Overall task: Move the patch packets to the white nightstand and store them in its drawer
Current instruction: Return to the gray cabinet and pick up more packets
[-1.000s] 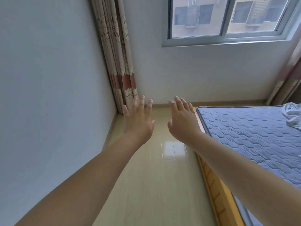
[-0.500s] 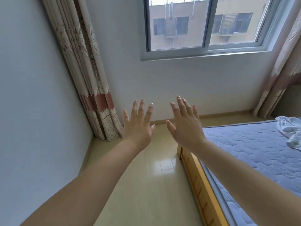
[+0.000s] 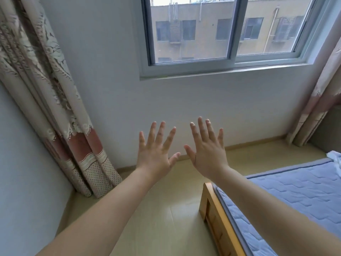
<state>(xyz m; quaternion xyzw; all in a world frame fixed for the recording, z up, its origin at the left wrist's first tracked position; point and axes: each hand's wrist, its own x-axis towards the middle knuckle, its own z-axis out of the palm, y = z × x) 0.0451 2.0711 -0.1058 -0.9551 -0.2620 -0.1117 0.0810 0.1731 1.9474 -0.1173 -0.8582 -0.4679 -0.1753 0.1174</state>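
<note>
While both arms reach forward | left hand (image 3: 155, 156) spread, holding nothing | right hand (image 3: 208, 154) spread, holding nothing | bed (image 3: 295, 193) lower right | no writing legible

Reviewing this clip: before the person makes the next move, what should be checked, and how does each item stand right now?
1. Left hand free: ok, fingers spread, holding nothing.
2. Right hand free: ok, fingers spread, holding nothing.
3. Patch packets located: not ok, none visible on the bed or floor shown.
4. White nightstand located: not ok, not in view.
5. Drawer open or closed: cannot tell, it is out of view.
</note>
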